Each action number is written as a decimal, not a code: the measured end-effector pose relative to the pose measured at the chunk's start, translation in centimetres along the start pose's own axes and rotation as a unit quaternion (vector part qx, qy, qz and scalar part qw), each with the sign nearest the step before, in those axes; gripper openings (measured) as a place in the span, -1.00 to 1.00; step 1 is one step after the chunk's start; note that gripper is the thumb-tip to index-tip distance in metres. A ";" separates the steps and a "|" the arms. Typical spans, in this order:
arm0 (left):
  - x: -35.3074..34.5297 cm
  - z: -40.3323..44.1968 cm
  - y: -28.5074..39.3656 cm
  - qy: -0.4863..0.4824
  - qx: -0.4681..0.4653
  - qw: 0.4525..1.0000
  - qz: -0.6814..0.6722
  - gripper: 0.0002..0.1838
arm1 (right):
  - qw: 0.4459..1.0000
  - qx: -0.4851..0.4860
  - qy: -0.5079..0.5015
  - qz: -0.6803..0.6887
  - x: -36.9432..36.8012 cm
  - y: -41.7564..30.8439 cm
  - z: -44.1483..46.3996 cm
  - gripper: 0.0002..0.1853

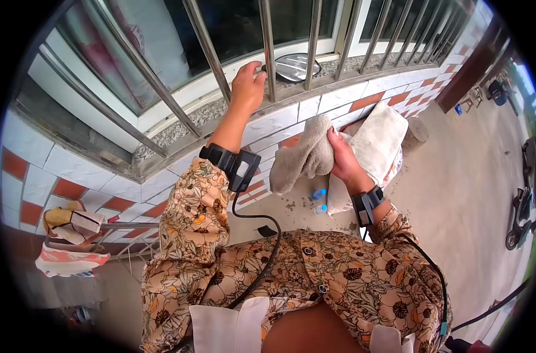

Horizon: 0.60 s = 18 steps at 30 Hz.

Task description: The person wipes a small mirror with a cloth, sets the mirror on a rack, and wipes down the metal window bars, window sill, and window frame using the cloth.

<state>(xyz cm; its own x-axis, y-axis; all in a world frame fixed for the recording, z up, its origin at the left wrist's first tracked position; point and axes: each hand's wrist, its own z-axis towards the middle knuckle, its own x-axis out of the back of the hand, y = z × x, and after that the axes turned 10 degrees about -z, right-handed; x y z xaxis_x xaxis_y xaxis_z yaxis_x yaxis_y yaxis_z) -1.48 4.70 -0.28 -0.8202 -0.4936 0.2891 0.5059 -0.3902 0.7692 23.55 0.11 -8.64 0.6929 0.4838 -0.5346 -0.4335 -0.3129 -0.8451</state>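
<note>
My left hand (248,88) is raised at the metal window bars (268,53), its fingers curled by one bar, next to the dark stem of an oval mirror-like object (297,67) lying on the stone sill behind the bars. Whether the fingers pinch that stem is hard to make out. A crumpled grey-beige cloth (303,156) hangs from my right hand (344,159), thumb on top of it. Just beyond the right hand, a pale cloth (378,138) lies over a sack beside the tiled wall.
Two blue-capped bottles (319,202) stand on the floor below. A round stump (416,132) is by the wall. At the left, a rack (132,225) carries cloths (74,259). Scooters (521,217) are at the far right. Cables run from both wrist devices.
</note>
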 end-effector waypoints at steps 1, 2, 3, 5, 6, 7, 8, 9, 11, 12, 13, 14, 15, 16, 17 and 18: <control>-1.3 2.5 -0.9 0.047 -0.033 0.998 0.038 -0.69 | 0.999 0.009 0.001 -0.043 0.5 -0.6 0.0 -0.54; -3.0 4.8 -2.6 0.054 -0.037 0.997 0.029 -0.69 | 0.999 0.023 0.001 -0.041 1.2 -1.6 -0.4 -0.56; -4.2 7.1 -4.3 0.041 0.020 0.998 -0.038 -0.62 | 0.998 0.027 -0.003 -0.051 2.0 -2.4 -0.4 -0.56; -3.9 7.9 -3.8 0.023 0.085 0.992 -0.090 -0.54 | 0.998 0.025 0.046 -0.027 3.2 -2.3 -0.8 -0.56; -3.8 8.2 -3.6 -0.047 0.105 0.990 -0.087 -0.44 | 0.999 0.019 0.032 -0.002 4.5 -2.0 -0.6 -0.58; -3.8 8.1 -3.6 -0.117 0.127 0.981 -0.084 -0.34 | 0.999 0.011 0.031 0.002 5.2 -2.1 -0.7 -0.58; -4.1 8.5 -5.2 -0.122 0.136 0.980 -0.078 -0.25 | 0.999 0.000 0.045 0.008 5.9 -2.2 -0.7 -0.59; -3.9 8.4 -5.5 -0.118 0.142 0.980 -0.078 -0.25 | 0.998 -0.009 0.058 0.008 6.6 -2.5 -1.2 -0.59; -3.7 9.3 -6.2 -0.229 0.114 0.967 -0.010 -0.21 | 0.998 -0.024 0.049 0.010 8.3 -2.8 -0.7 -0.60; -3.7 9.0 -5.0 -0.225 0.128 0.966 -0.019 -0.21 | 0.999 -0.029 0.043 0.002 9.2 -3.3 -0.4 -0.61; -3.6 8.6 -3.8 -0.203 0.129 0.969 0.051 -0.26 | 0.999 -0.032 0.037 0.004 10.0 -3.5 0.0 -0.61; -3.3 8.7 -5.1 -0.189 0.165 0.968 -0.030 -0.30 | 0.998 -0.049 0.036 0.001 10.8 -3.7 0.3 -0.61; -2.9 8.8 -5.5 -0.170 0.197 0.959 -0.113 -0.33 | 0.997 -0.066 0.033 -0.005 11.5 -4.1 0.6 -0.61; -1.9 7.7 -5.7 -0.162 0.198 0.960 -0.116 -0.33 | 0.997 -0.068 0.022 -0.011 10.9 -4.2 -0.3 -0.61; -1.5 7.1 -5.0 -0.133 0.182 0.974 -0.028 -0.38 | 0.997 -0.072 0.015 -0.009 11.1 -4.0 0.1 -0.61; -1.4 6.4 -4.6 -0.103 0.165 0.979 0.058 -0.43 | 0.997 -0.082 -0.001 -0.009 11.4 -4.0 0.4 -0.60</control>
<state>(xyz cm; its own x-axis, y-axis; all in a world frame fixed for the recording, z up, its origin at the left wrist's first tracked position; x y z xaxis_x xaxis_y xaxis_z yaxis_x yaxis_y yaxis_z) -4.43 12.17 -0.59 -0.8163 -0.3386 0.4680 0.5131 -0.0526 0.8567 32.95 7.24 -11.39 0.6991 0.4921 -0.5188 -0.3208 -0.4326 -0.8426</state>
